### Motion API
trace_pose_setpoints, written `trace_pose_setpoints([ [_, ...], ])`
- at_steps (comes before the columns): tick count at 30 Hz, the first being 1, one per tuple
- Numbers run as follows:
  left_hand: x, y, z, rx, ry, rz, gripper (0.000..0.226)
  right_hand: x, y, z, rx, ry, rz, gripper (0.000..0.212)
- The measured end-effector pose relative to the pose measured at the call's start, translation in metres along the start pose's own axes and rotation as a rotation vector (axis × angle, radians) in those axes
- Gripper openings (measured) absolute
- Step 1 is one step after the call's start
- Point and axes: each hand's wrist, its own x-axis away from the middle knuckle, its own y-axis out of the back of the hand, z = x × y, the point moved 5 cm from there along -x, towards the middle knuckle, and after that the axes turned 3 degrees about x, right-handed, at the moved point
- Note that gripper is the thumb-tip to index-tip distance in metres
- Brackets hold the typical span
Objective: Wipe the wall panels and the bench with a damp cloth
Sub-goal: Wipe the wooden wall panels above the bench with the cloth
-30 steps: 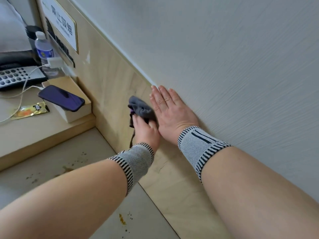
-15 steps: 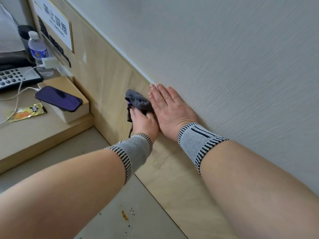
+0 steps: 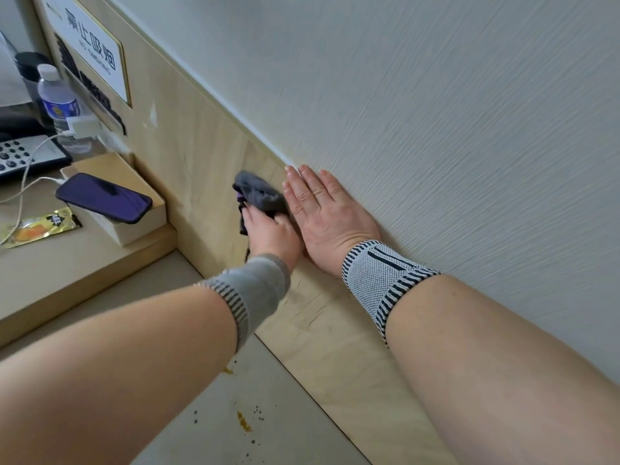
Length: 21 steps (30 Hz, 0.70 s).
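My left hand (image 3: 270, 234) grips a bunched dark grey cloth (image 3: 256, 193) and holds it against the light wooden wall panel (image 3: 201, 169). My right hand (image 3: 327, 214) lies flat, fingers straight, on the wall right beside the cloth, across the seam between the wood panel and the white textured wall (image 3: 436, 112). Both wrists wear grey striped bands. The grey bench surface (image 3: 285, 414) below shows yellow and dark specks.
A wooden shelf (image 3: 67, 263) at left carries a purple phone (image 3: 104, 198) on a small box, a charging cable, a yellow sachet (image 3: 40, 226), a water bottle (image 3: 58, 105) and a keypad device (image 3: 20, 156). A no-smoking sign (image 3: 90, 58) hangs on the panel above.
The cloth and my left hand stay in nearly the same spot on the panel. The right hand has not moved on the wall; the view has shifted slightly.
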Motion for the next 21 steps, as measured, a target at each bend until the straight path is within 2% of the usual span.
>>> trace_pose_setpoints([
  [5, -0.066, 0.025, -0.020, -0.093, 0.093, -0.089, 0.056, 0.000, -0.003, 0.000, -0.005, 0.011, 0.006, 0.059],
  [7, -0.057, 0.025, -0.018, -0.081, 0.070, -0.070, 0.056, -0.001, -0.004, 0.001, -0.010, 0.009, 0.003, 0.060],
  [10, -0.004, 0.005, -0.005, -0.005, 0.003, 0.051, 0.057, -0.003, -0.001, 0.001, -0.019, 0.006, 0.010, 0.061],
  [13, 0.021, 0.004, 0.001, -0.038, -0.036, 0.103, 0.058, -0.002, -0.003, 0.003, 0.000, 0.001, 0.034, 0.060],
  [17, -0.057, 0.030, -0.022, -0.088, 0.020, 0.068, 0.063, -0.007, -0.001, 0.003, 0.026, -0.024, -0.087, 0.062],
  [19, -0.085, 0.044, -0.034, -0.102, 0.065, 0.022, 0.059, -0.018, 0.002, 0.007, -0.023, 0.005, -0.022, 0.059],
  [21, -0.077, 0.043, -0.037, -0.087, 0.052, 0.012, 0.057, -0.034, 0.008, 0.010, -0.053, 0.004, 0.031, 0.063],
])
